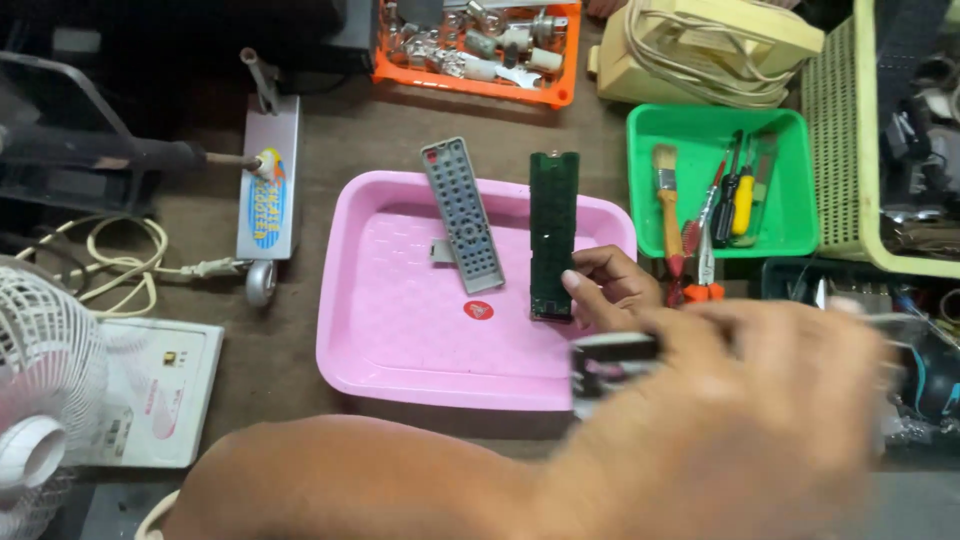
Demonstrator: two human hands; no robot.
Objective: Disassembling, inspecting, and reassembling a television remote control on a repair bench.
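Left hand (612,285) pinches the green circuit board (553,235) over the pink plastic tray (400,350); grey remote cover (462,215) alongside; blurred right hand (740,420) in the lower right, clutching something indistinct, blocks the desk (380,130)

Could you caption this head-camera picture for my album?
One hand steadies a green circuit board in a pink tray.

Two bare hands in view. One hand (612,288) lies further from the camera, knuckles up, fingers curled inward, thumb tip pressed forward at its left edge; its wrist is hidden behind the nearer limb, so which side it belongs to cannot be told. The other hand (760,400) is close to the camera and heavily blurred, back of the hand upward, its bare forearm stretching across the lower frame from the left. Its finger position cannot be made out.
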